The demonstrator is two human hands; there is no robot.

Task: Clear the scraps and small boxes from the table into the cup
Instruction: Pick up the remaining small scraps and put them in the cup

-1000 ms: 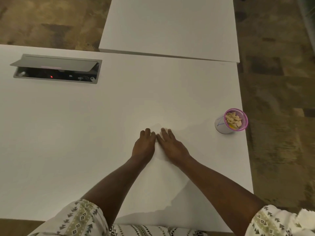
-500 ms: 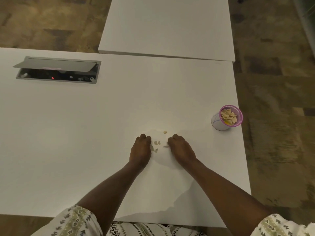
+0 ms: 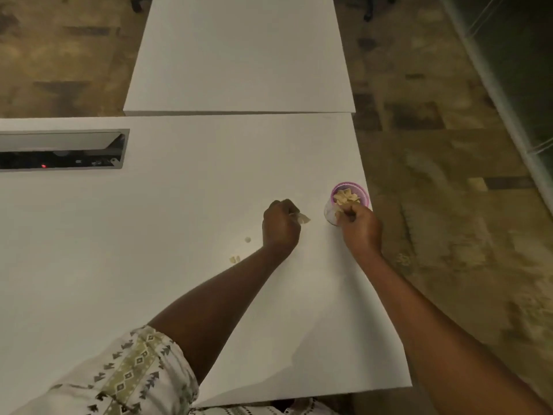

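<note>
A small cup [image 3: 350, 195] with a pink rim stands near the white table's right edge, filled with pale scraps. My right hand [image 3: 360, 226] is at the cup's near side, fingers curled and pinching scraps at the rim. My left hand [image 3: 281, 224] is a little left of the cup, fingers curled around pale scraps [image 3: 302, 217] that stick out past its fingertips. One loose scrap [image 3: 247, 239] and a small pair of scraps [image 3: 235, 259] lie on the table [image 3: 179, 235] to the left of my left wrist.
An open cable box [image 3: 62, 149] with a grey lid and a red light is set into the table at the left. A second white table [image 3: 239, 55] butts against the far edge. The table's right edge runs just past the cup, with patterned floor beyond.
Both hands closed on scraps at the table's middle and moved right toward the cup. The right hand now reaches the cup's rim. A few scraps stayed behind on the table.
</note>
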